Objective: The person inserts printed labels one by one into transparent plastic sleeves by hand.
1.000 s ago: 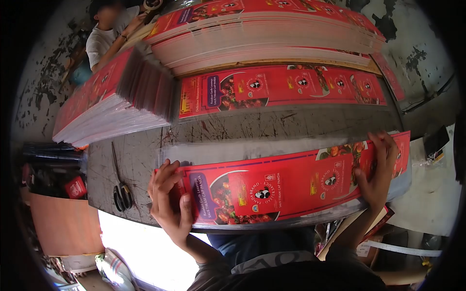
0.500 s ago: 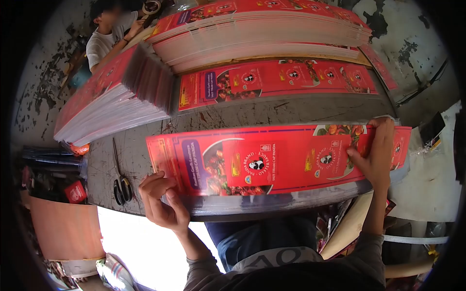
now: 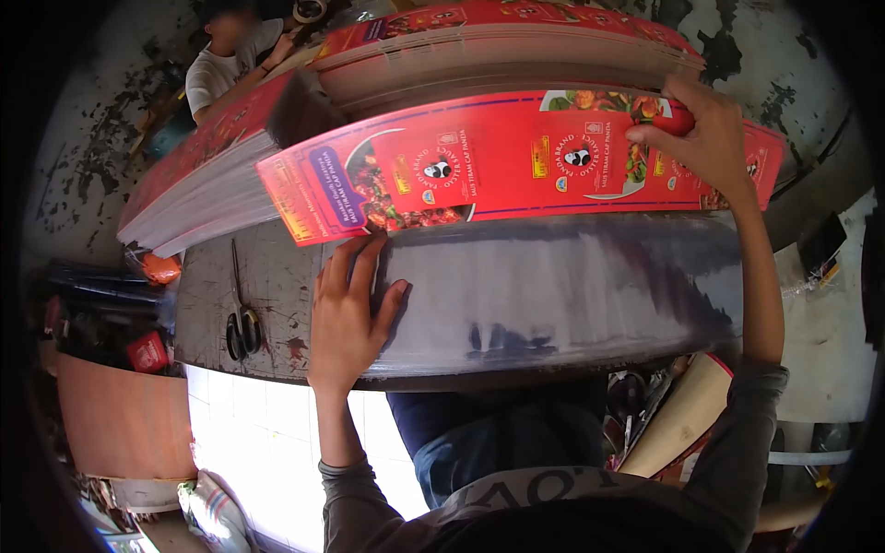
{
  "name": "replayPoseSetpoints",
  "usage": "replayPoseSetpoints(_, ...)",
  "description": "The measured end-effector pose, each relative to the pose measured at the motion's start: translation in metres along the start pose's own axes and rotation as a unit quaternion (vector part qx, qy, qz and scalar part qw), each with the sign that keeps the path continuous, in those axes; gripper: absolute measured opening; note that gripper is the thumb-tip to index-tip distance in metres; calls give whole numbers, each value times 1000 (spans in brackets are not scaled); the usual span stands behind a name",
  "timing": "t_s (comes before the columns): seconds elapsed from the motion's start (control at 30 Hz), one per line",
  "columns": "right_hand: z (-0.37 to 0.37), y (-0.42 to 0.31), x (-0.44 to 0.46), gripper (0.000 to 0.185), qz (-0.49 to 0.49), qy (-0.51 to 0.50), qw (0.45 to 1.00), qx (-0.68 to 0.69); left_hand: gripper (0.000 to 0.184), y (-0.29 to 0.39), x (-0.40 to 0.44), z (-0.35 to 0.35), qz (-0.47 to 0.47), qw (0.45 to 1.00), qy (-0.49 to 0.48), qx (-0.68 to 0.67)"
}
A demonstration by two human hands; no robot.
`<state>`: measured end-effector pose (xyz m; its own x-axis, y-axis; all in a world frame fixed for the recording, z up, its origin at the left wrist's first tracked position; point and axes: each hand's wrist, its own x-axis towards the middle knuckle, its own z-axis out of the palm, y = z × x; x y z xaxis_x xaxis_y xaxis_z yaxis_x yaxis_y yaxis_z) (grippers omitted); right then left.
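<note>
A long red printed sheet [image 3: 502,161] with panda emblems and food pictures is raised and tilted above the table. My right hand [image 3: 705,129] grips its upper right edge, thumb on the printed face and fingers behind. Below the sheet lies a stack of clear plastic sheets [image 3: 553,290] along the front of the table. My left hand [image 3: 346,313] rests on the left end of that stack, fingers spread, fingertips by the sheet's lower edge. Whether those fingertips touch the red sheet I cannot tell.
Black-handled scissors [image 3: 243,332] lie on the worn grey tabletop [image 3: 207,286] at left. A thick pile of red sheets [image 3: 207,184] stands behind them, and more stacks [image 3: 516,55] line the back. A person [image 3: 230,64] in a white shirt sits at the far left.
The red sheet has moved up and away from me in my right hand, uncovering the plastic stack. My left hand has left the sheet's left end and now lies flat on the plastic.
</note>
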<state>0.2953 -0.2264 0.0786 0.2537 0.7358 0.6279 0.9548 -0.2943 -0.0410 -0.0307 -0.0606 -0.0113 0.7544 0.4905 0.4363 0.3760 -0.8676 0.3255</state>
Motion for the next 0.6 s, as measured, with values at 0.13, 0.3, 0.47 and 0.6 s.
replayPoseSetpoints(0.13,17,-18,27,48,-122,52,988,78,42,-2,-4,4,-15,999,13,26)
replayPoseSetpoints(0.3,39,-68,46,54,-133,60,984,106,35,0,-1,1,-14,1000,18,2)
replayPoseSetpoints(0.47,48,-101,64,58,-85,-95,987,93,30,-4,-8,1,27,996,82,-25)
replayPoseSetpoints(0.6,59,-123,76,49,-140,-56,983,103,30,-8,-6,0,80,990,109,-45)
